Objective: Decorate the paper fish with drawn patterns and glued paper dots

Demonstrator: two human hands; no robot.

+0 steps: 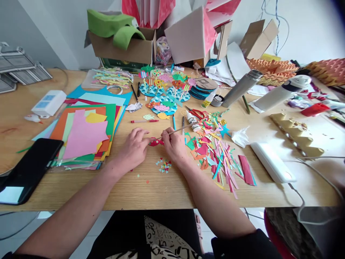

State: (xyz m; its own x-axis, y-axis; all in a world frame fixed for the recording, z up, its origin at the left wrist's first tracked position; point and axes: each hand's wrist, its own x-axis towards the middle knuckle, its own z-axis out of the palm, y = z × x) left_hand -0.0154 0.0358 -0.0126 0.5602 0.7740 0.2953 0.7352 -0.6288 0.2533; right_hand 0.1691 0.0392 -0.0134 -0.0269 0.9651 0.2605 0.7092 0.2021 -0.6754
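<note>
A small red paper fish (156, 142) lies on the wooden table (151, 190) between my hands. My left hand (133, 147) rests on the table with its fingertips pressed on the fish's left end. My right hand (174, 144) is closed around a thin wooden stick (180, 130), whose tip points down at the fish. A little heap of tiny coloured paper bits (164, 166) sits just in front of my hands. Finished paper fish on blue wave discs (163, 105) lie beyond.
A stack of coloured paper sheets (86, 133) and a black phone (29, 169) lie to the left. Paper scraps (215, 151), a glue bottle (192, 120), red scissors (198, 113), pens, a white power strip (272, 162) and flasks sit right. Cardboard boxes (121, 46) stand behind.
</note>
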